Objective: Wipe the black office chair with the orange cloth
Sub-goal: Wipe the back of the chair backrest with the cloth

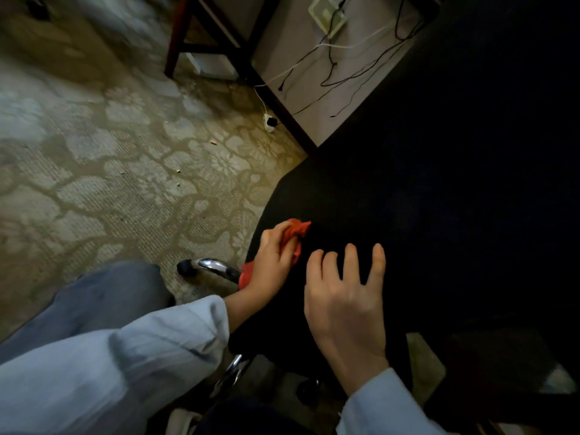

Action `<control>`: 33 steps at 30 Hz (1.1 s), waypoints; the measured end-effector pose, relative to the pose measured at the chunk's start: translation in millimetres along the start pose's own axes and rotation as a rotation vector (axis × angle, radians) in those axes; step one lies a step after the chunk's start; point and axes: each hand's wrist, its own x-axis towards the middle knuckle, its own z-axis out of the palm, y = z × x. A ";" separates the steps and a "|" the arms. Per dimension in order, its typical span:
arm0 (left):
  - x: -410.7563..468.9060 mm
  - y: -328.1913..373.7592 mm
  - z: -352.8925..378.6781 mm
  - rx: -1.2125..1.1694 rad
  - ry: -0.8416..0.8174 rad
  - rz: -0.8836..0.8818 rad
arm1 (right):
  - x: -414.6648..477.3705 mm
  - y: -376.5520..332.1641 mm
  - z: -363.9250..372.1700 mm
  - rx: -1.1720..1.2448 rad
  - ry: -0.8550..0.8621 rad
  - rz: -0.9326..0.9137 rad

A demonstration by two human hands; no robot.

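room: we see patterned carpet [125, 171] left, cables [351, 45] far.
count: one black chair [408, 199], one orange cloth [294, 232], two hands.
left hand [273, 262]: grips cloth at chair's left edge.
right hand [345, 296]: fingers spread, holds nothing.

Two hands reach forward, seen from above. The left hand [273, 262] lies further out, its fingers curled round a bunched orange cloth [295, 230], which sticks out past the fingertips and below the wrist. Its bare wrist leads back to a pale blue left sleeve [141, 356] running in from the lower left. The right hand [345, 302] is just beside it, palm down, fingers straight and spread, holding nothing. Its right sleeve [386, 409] enters from the bottom edge.
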 end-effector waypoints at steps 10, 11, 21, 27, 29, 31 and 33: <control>-6.5 -42.5 -12.6 0.159 -0.013 -0.569 | -21.2 6.8 -28.8 0.064 -0.355 -0.019; -8.1 -37.5 -11.1 0.178 -0.023 -0.580 | -24.2 9.5 -29.4 0.077 -0.397 -0.025; -36.5 66.6 -3.0 0.059 -0.114 -0.186 | -26.1 7.5 -15.4 0.059 -0.416 -0.057; -19.3 38.6 -6.5 -0.030 -0.128 0.043 | -20.0 11.9 -21.2 0.017 -0.523 -0.179; -17.5 3.4 -11.1 0.038 -0.089 -0.062 | -16.0 13.7 -31.8 -0.044 -0.512 -0.201; -21.4 -29.0 -17.4 0.102 -0.079 -0.178 | -15.2 14.9 -30.1 -0.019 -0.468 -0.327; -30.6 -53.4 -22.1 0.129 -0.065 -0.268 | -13.0 16.5 -35.9 0.016 -0.541 -0.332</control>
